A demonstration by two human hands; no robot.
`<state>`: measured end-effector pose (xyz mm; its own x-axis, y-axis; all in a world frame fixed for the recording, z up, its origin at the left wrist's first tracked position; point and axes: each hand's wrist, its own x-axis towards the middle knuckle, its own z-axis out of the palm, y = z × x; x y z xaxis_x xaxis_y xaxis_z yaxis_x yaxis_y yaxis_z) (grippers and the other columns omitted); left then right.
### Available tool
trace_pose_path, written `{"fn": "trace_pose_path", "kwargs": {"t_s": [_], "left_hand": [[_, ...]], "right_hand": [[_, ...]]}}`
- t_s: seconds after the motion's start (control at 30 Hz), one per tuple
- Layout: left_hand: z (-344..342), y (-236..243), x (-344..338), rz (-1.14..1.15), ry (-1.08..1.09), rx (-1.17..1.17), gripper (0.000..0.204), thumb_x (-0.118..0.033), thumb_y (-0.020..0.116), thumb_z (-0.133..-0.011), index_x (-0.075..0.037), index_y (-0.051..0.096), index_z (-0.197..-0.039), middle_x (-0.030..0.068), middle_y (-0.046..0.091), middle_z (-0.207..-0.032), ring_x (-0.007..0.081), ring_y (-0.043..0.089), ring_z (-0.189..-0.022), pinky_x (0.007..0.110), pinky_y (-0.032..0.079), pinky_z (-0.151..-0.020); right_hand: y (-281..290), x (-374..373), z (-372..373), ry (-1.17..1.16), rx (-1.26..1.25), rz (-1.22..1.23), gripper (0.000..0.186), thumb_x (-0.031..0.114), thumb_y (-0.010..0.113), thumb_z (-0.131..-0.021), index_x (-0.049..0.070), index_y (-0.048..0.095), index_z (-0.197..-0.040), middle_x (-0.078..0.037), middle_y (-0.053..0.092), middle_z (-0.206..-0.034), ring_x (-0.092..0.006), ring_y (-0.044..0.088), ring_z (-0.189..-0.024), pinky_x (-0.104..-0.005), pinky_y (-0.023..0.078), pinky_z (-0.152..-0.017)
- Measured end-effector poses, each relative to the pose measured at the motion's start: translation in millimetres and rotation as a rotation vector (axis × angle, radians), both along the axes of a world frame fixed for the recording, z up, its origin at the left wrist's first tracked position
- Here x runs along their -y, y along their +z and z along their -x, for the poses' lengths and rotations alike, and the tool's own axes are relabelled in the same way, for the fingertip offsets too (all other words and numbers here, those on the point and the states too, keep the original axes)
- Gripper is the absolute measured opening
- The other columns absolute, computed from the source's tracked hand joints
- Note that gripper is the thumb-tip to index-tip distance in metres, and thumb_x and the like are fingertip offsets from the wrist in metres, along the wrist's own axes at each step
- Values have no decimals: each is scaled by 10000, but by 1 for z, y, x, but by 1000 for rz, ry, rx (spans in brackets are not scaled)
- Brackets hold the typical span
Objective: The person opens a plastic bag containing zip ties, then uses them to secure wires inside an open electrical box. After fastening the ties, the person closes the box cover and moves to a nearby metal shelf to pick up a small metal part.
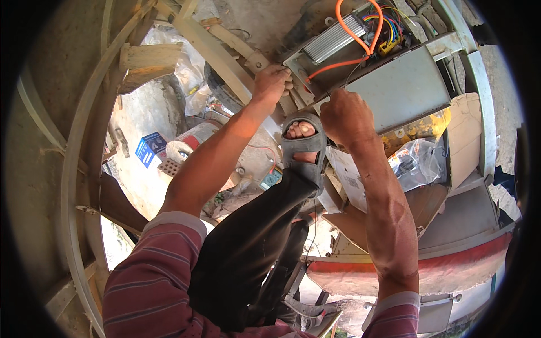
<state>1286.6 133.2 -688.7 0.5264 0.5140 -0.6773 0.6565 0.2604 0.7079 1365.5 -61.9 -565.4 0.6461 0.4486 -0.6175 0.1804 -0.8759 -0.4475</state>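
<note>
My left hand (270,84) is closed at the lower-left corner of a metal housing (300,58), fingertips curled; what it grips is too small to make out. My right hand (345,115) is curled in a fist at the housing's lower edge, beside a grey metal panel (403,84); a thin dark wire rises just above it, and whatever is inside the fingers is hidden. The housing holds a finned silver controller (332,38), coloured wires (383,28) and a looped orange cable (338,65). Below my hands, my sandalled foot (301,146) rests against the frame.
Metal frame bars (205,48) and a curved rail (70,186) surround me. A blue-and-white box (149,149) and a small teal device (272,178) lie below. Torn cardboard (464,135), a plastic bag (411,166) and a red-edged panel (451,253) are at the right.
</note>
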Motion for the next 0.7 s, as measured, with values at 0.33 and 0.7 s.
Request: {"fn": "trace_pose_path", "kwargs": {"t_s": [0.33, 0.7], "left_hand": [[-16, 31, 24, -700, -762, 228, 221, -215, 659, -950, -46, 762, -1048, 194, 677, -811, 267, 723, -792, 420, 544, -748], [-72, 42, 21, -342, -1194, -406, 309, -236, 594, -994, 58, 652, -1067, 142, 766, -797, 209, 681, -585, 386, 503, -511]], "right_hand": [[-5, 48, 20, -416, -161, -388, 303, 180, 592, -924, 40, 742, -1147, -279, 742, -942, -459, 727, -919, -542, 571, -873], [19, 34, 12, -96, 96, -98, 250, 177, 575, -918, 26, 737, -1035, -292, 730, -953, -492, 705, -942, -564, 554, -886]]}}
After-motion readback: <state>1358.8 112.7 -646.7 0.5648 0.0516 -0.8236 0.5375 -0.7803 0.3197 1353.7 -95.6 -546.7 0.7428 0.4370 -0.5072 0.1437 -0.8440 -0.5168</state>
